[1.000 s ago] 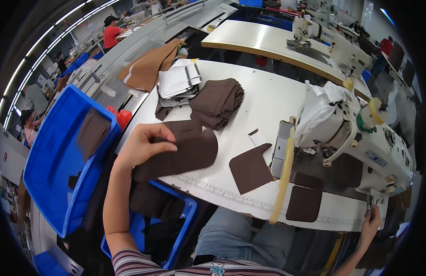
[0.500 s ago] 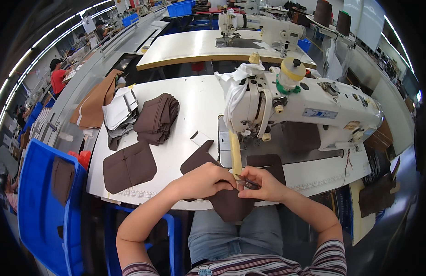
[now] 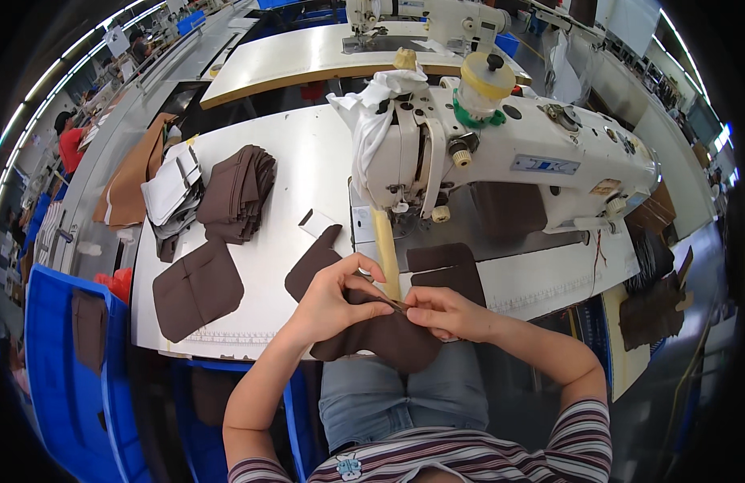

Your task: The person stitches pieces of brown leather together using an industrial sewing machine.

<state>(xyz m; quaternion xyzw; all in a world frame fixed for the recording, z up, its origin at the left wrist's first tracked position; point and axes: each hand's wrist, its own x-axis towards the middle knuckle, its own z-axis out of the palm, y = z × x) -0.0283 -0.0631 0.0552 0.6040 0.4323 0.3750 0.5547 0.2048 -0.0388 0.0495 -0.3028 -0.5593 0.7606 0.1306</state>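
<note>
A dark brown fabric or leather piece point(image 3: 389, 340) hangs over the table's front edge above my lap. My left hand point(image 3: 336, 302) is closed on its upper edge, thumb and fingers bent together. Right beside it, my right hand point(image 3: 447, 312) pinches the same edge, fingertips nearly touching the left thumb. A small dark tip shows between the hands; I cannot make out what it is. Behind the fingers a yellow strip point(image 3: 386, 253) runs up to the white sewing machine point(image 3: 469, 153). Flat brown pieces lie either side of the hands, one at left point(image 3: 314, 262), one at right point(image 3: 453, 270).
Left on the white table point(image 3: 300, 193) are a single brown piece point(image 3: 197, 290), a brown stack point(image 3: 235, 193), grey-white pieces point(image 3: 173, 197) and a tan piece point(image 3: 135, 181). A blue bin point(image 3: 119, 386) stands at lower left. Another sewing machine point(image 3: 461, 28) is behind.
The view has shifted, so the table sits further left and higher. Dark snips seen in my right hand earlier no longer show clearly. Both hands have changed their grip along the brown piece's edge.
</note>
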